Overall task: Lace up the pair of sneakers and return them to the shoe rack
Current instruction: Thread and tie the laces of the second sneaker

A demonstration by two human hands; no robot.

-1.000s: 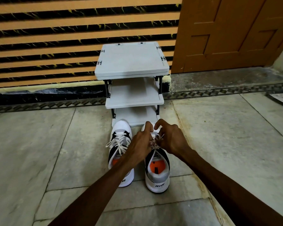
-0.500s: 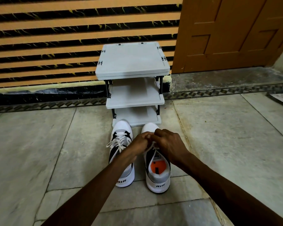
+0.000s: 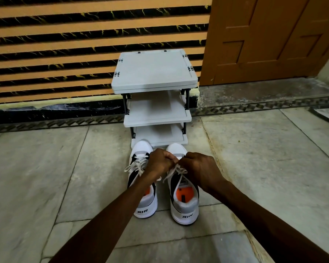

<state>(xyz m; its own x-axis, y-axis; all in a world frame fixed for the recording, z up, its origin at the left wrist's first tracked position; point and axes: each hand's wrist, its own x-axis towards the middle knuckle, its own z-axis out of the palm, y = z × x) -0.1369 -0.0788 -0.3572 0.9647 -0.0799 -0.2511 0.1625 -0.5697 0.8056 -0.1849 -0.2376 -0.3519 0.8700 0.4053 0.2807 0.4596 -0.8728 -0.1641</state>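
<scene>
A floor (image 3: 46, 183) of large grey stone slabs, smooth and faintly veined, runs to a wall (image 3: 65, 44) banded in orange and black stripes; to the right of it stands a panelled wooden door (image 3: 264, 38), matt brown; against the wall's foot stands the shoe rack (image 3: 154, 73), three flat rectangular shelves of pale grey plastic with rounded corners, stepped one under another on thin black posts, all three shelves bare; directly before its lowest shelf, toes nearly touching it, sit two sneakers side by side with their heels toward the viewer; the left sneaker (image 3: 145, 205) is white with black side panels and an orange insole, its white laces tied in a loose bow; the right sneaker (image 3: 185, 209) matches it, with a grey fuzzy collar around the orange insole and "AIR" on the heel; the left hand (image 3: 160, 162) and the right hand (image 3: 199, 168) meet over the right sneaker's tongue, both curled closed and pinching its white laces (image 3: 176, 172), whose loops hang beneath the knuckles
</scene>
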